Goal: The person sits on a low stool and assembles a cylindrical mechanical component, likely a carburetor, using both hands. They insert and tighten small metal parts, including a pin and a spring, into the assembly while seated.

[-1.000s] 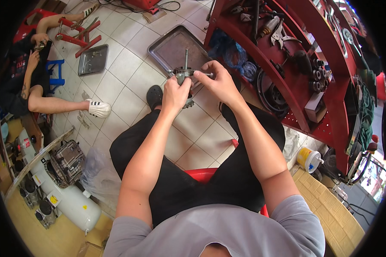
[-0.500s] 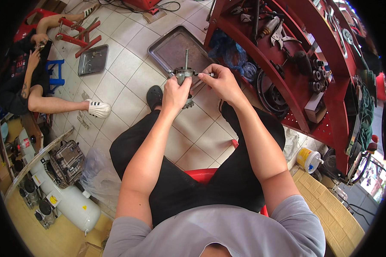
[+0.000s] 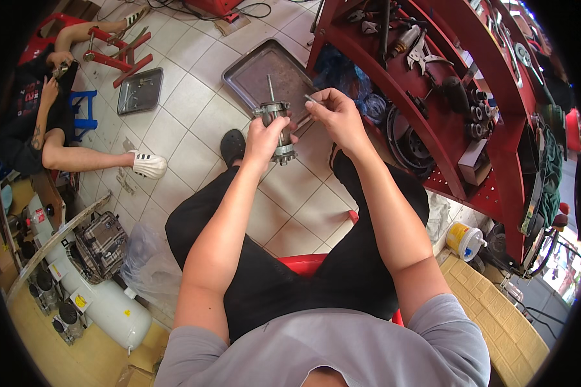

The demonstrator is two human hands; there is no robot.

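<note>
1. My left hand (image 3: 263, 137) is wrapped around the cylinder (image 3: 283, 144): thumb on the near face, other fingertips curling in from its right side.
2. Rod (image 3: 270, 87) projects from the cylinder's top, above my left fingers. The lower, lugged end shows beneath them.
3. My right hand (image 3: 340, 122) is apart from the cylinder, to its right. Thumb and forefinger pinch a small piece (image 3: 308, 99), too small to identify.
4. Tray (image 3: 255, 69) lies on the floor beyond the fingers of both hands.
5. Blue bag (image 3: 372, 103) is near my right fingers, on their right; red rack (image 3: 426, 138) stands further right.
6. Dark shoe (image 3: 232, 147) is left of my left fingers.
</note>
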